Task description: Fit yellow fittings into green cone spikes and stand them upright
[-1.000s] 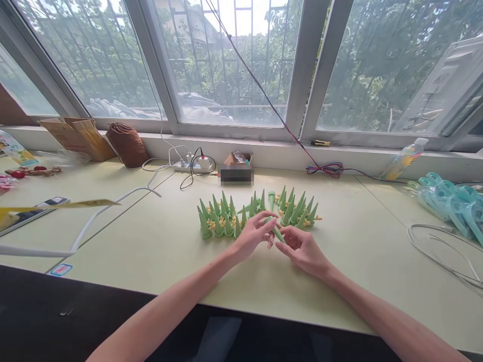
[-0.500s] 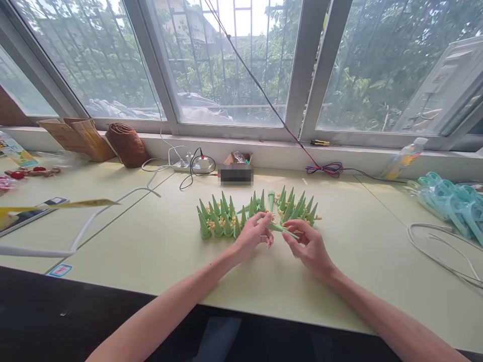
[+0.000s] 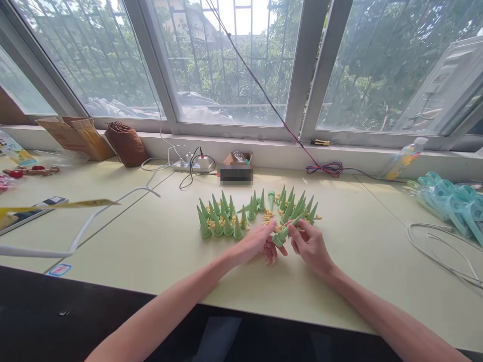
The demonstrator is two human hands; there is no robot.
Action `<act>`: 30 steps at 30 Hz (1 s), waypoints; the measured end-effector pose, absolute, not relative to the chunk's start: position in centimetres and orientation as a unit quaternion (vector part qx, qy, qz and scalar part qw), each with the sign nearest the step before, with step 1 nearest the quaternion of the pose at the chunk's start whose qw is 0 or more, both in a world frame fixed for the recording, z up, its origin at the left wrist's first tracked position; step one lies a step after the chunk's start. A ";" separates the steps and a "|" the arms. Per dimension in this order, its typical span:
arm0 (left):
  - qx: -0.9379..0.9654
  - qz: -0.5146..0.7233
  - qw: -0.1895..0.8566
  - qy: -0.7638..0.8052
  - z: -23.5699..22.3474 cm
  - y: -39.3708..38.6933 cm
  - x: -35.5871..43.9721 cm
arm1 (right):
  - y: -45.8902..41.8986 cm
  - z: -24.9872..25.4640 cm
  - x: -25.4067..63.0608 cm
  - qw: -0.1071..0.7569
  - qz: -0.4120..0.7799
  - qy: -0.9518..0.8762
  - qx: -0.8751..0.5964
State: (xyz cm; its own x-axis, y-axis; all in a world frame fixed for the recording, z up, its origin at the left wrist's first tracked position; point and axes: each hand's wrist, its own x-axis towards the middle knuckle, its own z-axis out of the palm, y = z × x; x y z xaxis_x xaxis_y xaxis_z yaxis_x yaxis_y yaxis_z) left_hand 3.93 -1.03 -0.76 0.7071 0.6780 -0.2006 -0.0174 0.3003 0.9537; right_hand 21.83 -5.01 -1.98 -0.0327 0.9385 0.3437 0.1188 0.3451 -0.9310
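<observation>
Near the front of the clustered spikes, a green plastic cone-shaped spike [image 3: 280, 238] is tilted between my hands, its collared wide end low and left and its point up and right. My right hand [image 3: 310, 245] pinches it near the narrow part. My left hand [image 3: 260, 241] is at the collar, fingers curled around and below it; its exact contact is partly hidden. A small yellow piece [image 3: 278, 229] shows beside the collar, next to my left fingertips. Similar spikes stand upright in a left group [image 3: 228, 226] and a right group [image 3: 289, 208], many with yellow pieces at their sides.
Loose yellow pieces [image 3: 268, 216] lie between the groups, behind my left hand. One spike [image 3: 271, 200] stands point down. A small cardboard box [image 3: 245, 159], a power strip [image 3: 181, 166] and coiled wires [image 3: 328, 170] line the window side. Bagged teal items [image 3: 453, 201] lie far right.
The held spike has swung from pointing down and right to pointing up and right, its collar now toward me. My left hand has shifted lower, exposing the loose yellow pieces behind it.
</observation>
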 end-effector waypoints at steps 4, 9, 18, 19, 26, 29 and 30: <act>0.568 0.265 0.702 0.340 -0.9 -1.0 4.0 | -5.1 -1.7 21.7 0.549 0.383 -0.600 -0.439; 0.606 0.325 0.634 0.353 -0.5 -1.0 3.9 | -5.1 -1.4 21.6 0.555 0.409 -0.570 -0.447; 0.614 0.344 0.634 0.320 -0.1 -1.2 4.0 | -4.8 -1.7 21.8 0.545 0.434 -0.572 -0.433; 0.610 0.345 0.640 0.314 -0.1 -1.1 4.0 | -4.7 -1.7 21.9 0.543 0.438 -0.572 -0.431; 0.589 0.355 0.671 0.276 -0.2 -1.1 3.9 | -4.5 -1.9 21.9 0.498 0.528 -0.553 -0.408; 0.587 0.358 0.672 0.274 -0.1 -1.1 3.9 | -4.5 -1.9 21.9 0.480 0.550 -0.550 -0.405; 0.588 0.358 0.672 0.274 -0.1 -1.1 3.9 | -4.5 -1.9 21.9 0.479 0.551 -0.552 -0.403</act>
